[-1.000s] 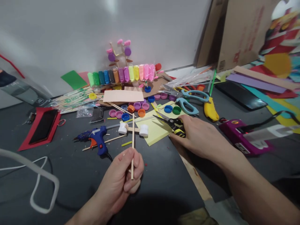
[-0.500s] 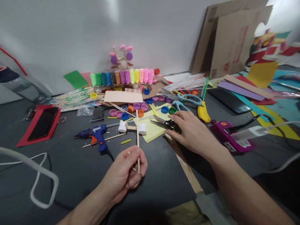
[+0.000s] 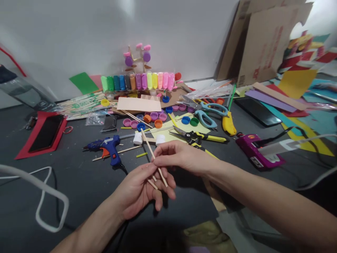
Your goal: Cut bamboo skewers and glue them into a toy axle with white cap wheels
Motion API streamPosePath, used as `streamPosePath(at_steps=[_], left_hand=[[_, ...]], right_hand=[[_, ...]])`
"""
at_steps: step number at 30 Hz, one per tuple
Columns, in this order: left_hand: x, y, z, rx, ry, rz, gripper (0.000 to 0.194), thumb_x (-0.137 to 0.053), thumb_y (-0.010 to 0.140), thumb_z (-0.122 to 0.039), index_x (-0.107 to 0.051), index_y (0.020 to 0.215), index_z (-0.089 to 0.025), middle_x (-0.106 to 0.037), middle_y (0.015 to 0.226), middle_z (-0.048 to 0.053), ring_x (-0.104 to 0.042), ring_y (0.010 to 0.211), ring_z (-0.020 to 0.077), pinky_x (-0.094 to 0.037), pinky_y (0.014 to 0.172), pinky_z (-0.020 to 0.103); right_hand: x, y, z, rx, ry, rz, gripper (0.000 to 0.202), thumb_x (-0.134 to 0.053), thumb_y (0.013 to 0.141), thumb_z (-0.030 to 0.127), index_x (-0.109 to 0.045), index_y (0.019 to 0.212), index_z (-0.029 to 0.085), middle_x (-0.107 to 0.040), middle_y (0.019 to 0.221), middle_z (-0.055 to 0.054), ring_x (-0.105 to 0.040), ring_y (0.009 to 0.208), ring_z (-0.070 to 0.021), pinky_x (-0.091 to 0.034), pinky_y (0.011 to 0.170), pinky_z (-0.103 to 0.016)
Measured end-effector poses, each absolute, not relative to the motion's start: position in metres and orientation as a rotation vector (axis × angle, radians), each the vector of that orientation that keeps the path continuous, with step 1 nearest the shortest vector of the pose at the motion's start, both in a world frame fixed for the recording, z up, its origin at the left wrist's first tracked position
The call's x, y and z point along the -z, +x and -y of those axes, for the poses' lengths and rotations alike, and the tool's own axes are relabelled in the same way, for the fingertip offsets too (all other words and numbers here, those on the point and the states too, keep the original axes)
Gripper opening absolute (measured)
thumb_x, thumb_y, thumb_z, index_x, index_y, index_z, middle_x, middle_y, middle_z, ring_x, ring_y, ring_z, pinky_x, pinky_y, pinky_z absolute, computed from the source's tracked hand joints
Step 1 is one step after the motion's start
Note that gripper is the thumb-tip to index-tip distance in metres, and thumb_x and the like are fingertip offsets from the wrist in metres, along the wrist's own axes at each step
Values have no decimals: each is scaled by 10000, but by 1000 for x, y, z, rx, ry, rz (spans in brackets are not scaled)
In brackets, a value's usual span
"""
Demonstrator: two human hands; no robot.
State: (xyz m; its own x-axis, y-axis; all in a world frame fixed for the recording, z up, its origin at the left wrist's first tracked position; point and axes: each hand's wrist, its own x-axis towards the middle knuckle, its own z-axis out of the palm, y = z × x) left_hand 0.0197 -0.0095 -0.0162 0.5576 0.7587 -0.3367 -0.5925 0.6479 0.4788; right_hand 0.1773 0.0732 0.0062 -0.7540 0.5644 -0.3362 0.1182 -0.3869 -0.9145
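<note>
Two bare hands met over the near part of the dark desk [image 3: 86, 196]. The right hand [image 3: 170, 154] was closed in a pinch, thumb and forefinger on a long wooden stick [image 3: 150, 147] near its middle. The left hand [image 3: 143, 184] lay beneath, palm turned up and fingers loosely curled, gripping short wooden sticks [image 3: 152, 183] between thumb and fingers; the long stick slanted across those fingers, its far end pointing away from the person. Just beyond, a pair of white cylinders [image 3: 138, 138] joined by thin sticks lay on the desk, partly hidden by the long stick; whether the two touched could not be told.

To the left lay a blue hot glue gun [image 3: 112, 149] with an orange trigger. Beyond the right hand, black-and-yellow snips [image 3: 207, 136] lay with blades apart, partly over a pale yellow sheet of paper [image 3: 168, 137]. Behind these were light-blue-handled scissors [image 3: 203, 106], a yellow utility knife [image 3: 228, 124] and scattered bottle caps, among them an orange cap [image 3: 158, 123] and a green cap [image 3: 194, 122]. Farther back stood a row of coloured clay packets [image 3: 137, 82].
</note>
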Motion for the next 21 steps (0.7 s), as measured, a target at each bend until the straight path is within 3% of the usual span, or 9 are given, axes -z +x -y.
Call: streamPosePath(at_steps=[4,8,12,16,21], left_hand=[[13,17,10,-792,294,-473,281,-546,952,-268,-725,1009,-60,-782,952,185,-768,898,280,-638,649,283],[7,19,11,-725,289,-466,264,-539,941,-174,-742,1071,-69,-777,1054,189,-754,966,278,-630,749,293],[4,23,10,-675,342,-522,268,-533,917,-128,-766,1019,-43,-769,1071,202,-751,976,272,-621,772,278],[4,24,10,-618,368,-587,282,-512,919,-124,-771,998,-48,-762,1076,214,-755,959,265,-622,719,263],[6,24,13,-583,416,-604,258,-543,909,-161,-781,939,-65,-761,991,199,-757,895,250,-612,655,249]], right_hand=[[-2,172,-74,-2217,-875,1458,372,-815,690,481,-661,751,149,-545,525,71,-469,508,-75,-370,541,-216],[-5,172,-68,-2140,-900,1500,308,-800,720,428,-666,737,151,-607,638,42,-484,550,-79,-363,528,-216],[-8,173,-64,-2050,-919,1637,199,-749,769,326,-680,729,144,-615,660,32,-514,577,-86,-393,540,-211],[-8,178,-65,-2091,-909,1720,224,-753,774,355,-661,751,152,-565,587,67,-415,469,-59,-328,458,-201],[-10,184,-65,-2107,-913,1848,310,-802,736,409,-619,741,159,-529,561,76,-434,475,-63,-312,441,-188]])
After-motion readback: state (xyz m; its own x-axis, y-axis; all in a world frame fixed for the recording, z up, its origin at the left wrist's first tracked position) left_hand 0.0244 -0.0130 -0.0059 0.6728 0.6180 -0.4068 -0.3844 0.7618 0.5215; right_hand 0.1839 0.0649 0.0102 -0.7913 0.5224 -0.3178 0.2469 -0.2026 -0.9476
